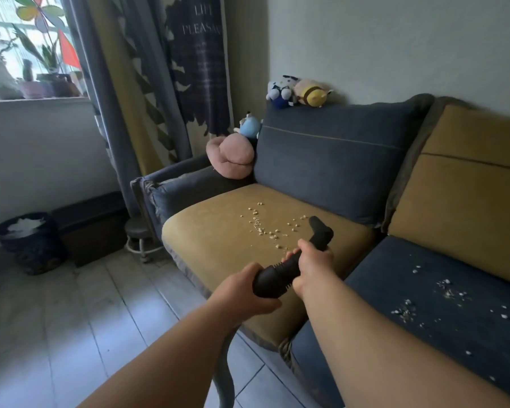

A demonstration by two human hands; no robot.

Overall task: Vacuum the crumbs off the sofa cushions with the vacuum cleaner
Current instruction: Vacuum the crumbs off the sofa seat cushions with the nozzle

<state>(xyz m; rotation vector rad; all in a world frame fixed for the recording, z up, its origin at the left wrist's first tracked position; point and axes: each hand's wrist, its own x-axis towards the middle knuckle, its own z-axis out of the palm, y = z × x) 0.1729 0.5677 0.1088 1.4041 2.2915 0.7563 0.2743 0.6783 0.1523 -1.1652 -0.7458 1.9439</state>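
A black vacuum nozzle (280, 275) is held over the front of the mustard seat cushion (218, 240). My left hand (245, 290) grips its thick rear end, and my right hand (312, 263) wraps the tube farther forward. The angled tip (321, 231) points toward the pale crumbs (262, 225) scattered across the mustard cushion, just left of it. A grey hose (224, 375) hangs down from the nozzle toward the floor. More white crumbs (442, 295) lie on the dark blue seat cushion (424, 328) at the right.
Blue back cushion (330, 160) and mustard back cushion (471, 184) stand behind the seats. Plush toys (298, 91) sit on the sofa back; a pink plush (230, 157) leans at the armrest. A bin (27, 240), dark box (92, 222) and small stool (139, 237) stand left.
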